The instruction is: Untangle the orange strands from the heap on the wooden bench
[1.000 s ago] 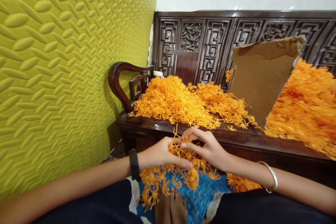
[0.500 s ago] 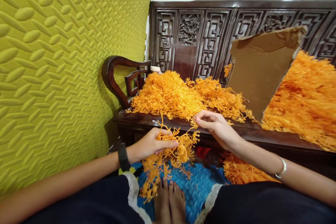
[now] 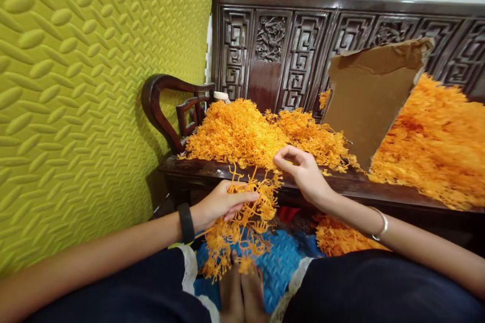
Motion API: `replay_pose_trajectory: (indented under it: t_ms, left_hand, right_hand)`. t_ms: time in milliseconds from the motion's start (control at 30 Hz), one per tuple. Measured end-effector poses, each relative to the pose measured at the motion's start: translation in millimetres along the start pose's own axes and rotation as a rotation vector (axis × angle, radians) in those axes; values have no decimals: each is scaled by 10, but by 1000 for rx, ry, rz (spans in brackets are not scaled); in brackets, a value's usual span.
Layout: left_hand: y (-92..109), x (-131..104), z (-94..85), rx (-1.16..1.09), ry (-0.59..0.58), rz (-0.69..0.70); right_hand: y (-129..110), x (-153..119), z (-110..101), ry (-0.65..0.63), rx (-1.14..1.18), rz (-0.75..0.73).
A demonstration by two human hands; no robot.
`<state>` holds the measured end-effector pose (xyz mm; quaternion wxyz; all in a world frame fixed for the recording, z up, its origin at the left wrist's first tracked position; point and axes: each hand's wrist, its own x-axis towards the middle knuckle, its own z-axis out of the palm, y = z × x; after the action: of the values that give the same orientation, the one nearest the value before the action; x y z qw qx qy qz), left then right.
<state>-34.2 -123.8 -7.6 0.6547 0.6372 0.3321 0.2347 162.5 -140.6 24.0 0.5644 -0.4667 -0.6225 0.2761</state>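
Observation:
My left hand (image 3: 227, 203) grips a loose bunch of orange branching plastic pieces (image 3: 242, 232), which dangles over my feet. Above and to the right of it, my right hand (image 3: 297, 167) has thumb and forefinger pinched together at the bench's front edge; whatever the fingertips hold is too small to make out against the orange behind. A big heap of the same orange pieces (image 3: 238, 128) lies on the dark wooden bench (image 3: 204, 167), just beyond both hands, with a lower heap (image 3: 310, 133) beside it.
A brown cardboard sheet (image 3: 367, 96) stands on the bench, with a larger orange pile (image 3: 443, 146) to its right. A curved wooden armrest (image 3: 151, 101) and white-lidded container (image 3: 221, 96) are at left. More orange pieces (image 3: 341, 237) lie below the bench, beside a blue mat (image 3: 284, 257).
The strand stretched toward my right hand no longer shows clearly between the hands. The bunch in my left hand hangs a little differently, and the view has shifted slightly.

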Motion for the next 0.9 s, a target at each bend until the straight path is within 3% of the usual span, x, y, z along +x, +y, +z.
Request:
replay_pose_trajectory:
  t_ms: [133, 233, 333, 467, 567, 667, 733, 900]
  left_hand:
    - [-55, 1, -15, 13, 26, -2]
    - [-62, -6, -53, 11, 42, 12]
    - [-66, -28, -70, 85, -44, -8]
    - [-88, -56, -71, 314, -257, -50]
    - [-105, -45, -92, 323, -230, -10]
    - [-114, -12, -125, 254, -114, 15]
    - [-115, 5, -143, 217, -99, 0]
    - [-101, -7, -175, 189, -177, -23]
  right_hand:
    - [-61, -78, 6, -284, -136, -100]
    - [-28, -103, -26, -388, -303, -110]
    - [27, -120, -58, -469, -525, -154]
    - [84, -151, -99, -703, -845, -409]
    - [124, -149, -140, -684, -999, -511]
    - [152, -121, -187, -608, -1015, -499]
    - [147, -102, -225, -587, -959, -470]
    - [54, -106, -342, -804, -760, -320]
